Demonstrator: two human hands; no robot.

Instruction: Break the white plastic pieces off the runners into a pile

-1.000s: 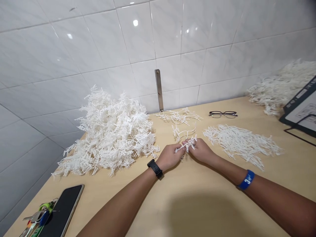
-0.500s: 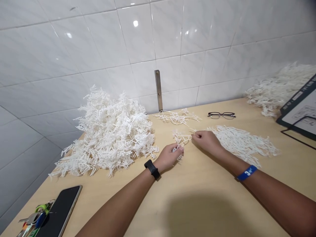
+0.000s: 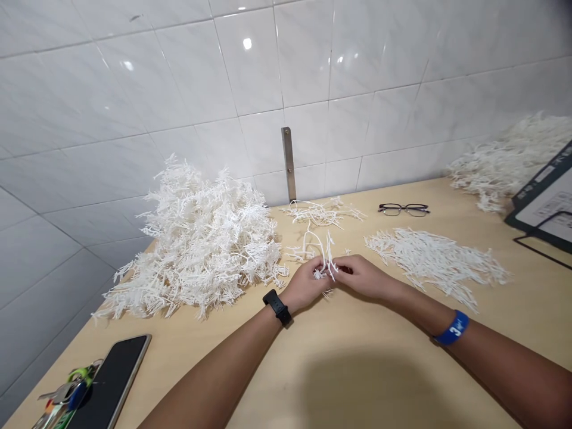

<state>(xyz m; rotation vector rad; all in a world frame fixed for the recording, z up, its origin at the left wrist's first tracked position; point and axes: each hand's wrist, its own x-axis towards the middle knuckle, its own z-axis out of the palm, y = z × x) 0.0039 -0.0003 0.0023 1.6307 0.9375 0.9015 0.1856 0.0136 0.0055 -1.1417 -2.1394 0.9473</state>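
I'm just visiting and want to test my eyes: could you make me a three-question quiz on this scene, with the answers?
1. On which side is the blue band worn? A) left B) right C) both
2. True or false: the left hand holds white branched pieces, with the right hand close beside it.
3. What lies partly over the edge of the phone?

Key: 1. B. 2. True. 3. A bunch of keys.

I'm looking into an indoor room, home or workshop, I can't tell which: glossy tiled wall (image 3: 250, 77), pale tabletop (image 3: 268, 387) along it, with glasses (image 3: 404, 207), phone (image 3: 114, 378) and keys (image 3: 60, 394).
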